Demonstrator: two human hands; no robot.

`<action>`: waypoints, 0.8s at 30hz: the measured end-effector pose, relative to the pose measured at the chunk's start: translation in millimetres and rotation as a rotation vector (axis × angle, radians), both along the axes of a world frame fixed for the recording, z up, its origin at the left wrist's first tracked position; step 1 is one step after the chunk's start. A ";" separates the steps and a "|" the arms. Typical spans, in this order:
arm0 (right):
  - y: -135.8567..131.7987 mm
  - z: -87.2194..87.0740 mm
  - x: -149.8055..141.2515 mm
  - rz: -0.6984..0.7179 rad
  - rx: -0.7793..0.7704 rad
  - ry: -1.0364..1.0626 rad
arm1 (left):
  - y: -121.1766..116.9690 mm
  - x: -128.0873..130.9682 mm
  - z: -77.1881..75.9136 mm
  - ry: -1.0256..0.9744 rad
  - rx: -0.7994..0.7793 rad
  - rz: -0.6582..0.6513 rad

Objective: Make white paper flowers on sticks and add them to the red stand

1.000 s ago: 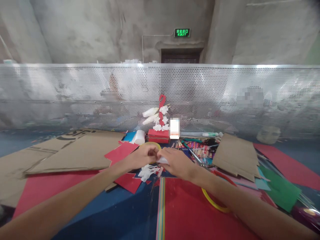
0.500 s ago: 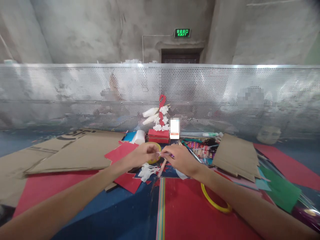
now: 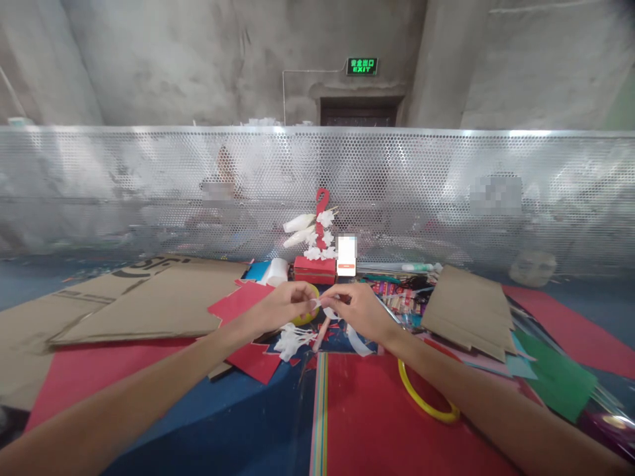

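Observation:
My left hand [image 3: 294, 303] and my right hand [image 3: 351, 305] meet fingertip to fingertip over the middle of the table. Both are closed in a pinch on a small white piece [image 3: 317, 303], mostly hidden by the fingers; I cannot make out its kind. A roll of yellow tape [image 3: 312, 313] lies just behind and below my left fingers. Beneath the hands is a bunch of white paper flowers with thin stems [image 3: 292, 340], beside a pale stick [image 3: 322, 333]. A translucent white strip [image 3: 358, 342] hangs or lies below my right hand.
Behind the hands stands a red box [image 3: 314, 270] bearing a red hook-shaped piece with white flowers, next to a phone [image 3: 346, 256]. Cardboard sheets [image 3: 149, 297] lie left, more cardboard [image 3: 469, 307] right. A red paper stack [image 3: 377, 416] and yellow ring [image 3: 429, 400] are in front.
My fingers have shifted slightly on the white piece, and my right hand has turned a little. More of the translucent strip shows under it; a purple bit at its fingers no longer shows.

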State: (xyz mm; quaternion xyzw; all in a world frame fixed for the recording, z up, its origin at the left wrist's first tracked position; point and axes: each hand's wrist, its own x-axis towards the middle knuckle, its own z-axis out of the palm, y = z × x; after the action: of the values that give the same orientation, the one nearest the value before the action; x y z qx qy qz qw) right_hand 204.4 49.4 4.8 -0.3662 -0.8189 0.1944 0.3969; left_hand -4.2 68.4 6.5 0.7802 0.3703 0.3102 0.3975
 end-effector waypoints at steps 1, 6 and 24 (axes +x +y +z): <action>0.5 -0.5 -0.2 -0.001 -0.016 0.019 | 0.1 0.0 0.0 0.002 0.008 0.004; 3.4 -3.5 -0.7 0.023 -0.055 0.053 | -1.2 0.6 0.9 0.016 0.018 0.007; 8.4 -7.7 1.1 -0.026 0.038 -0.075 | -2.8 2.0 0.7 0.012 0.049 -0.019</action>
State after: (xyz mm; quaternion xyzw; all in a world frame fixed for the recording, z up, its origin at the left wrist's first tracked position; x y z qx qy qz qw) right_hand 205.5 57.8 -2.9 -0.3760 -0.8319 0.1597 0.3755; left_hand -2.2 65.6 7.2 0.7950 0.3575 0.3107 0.3789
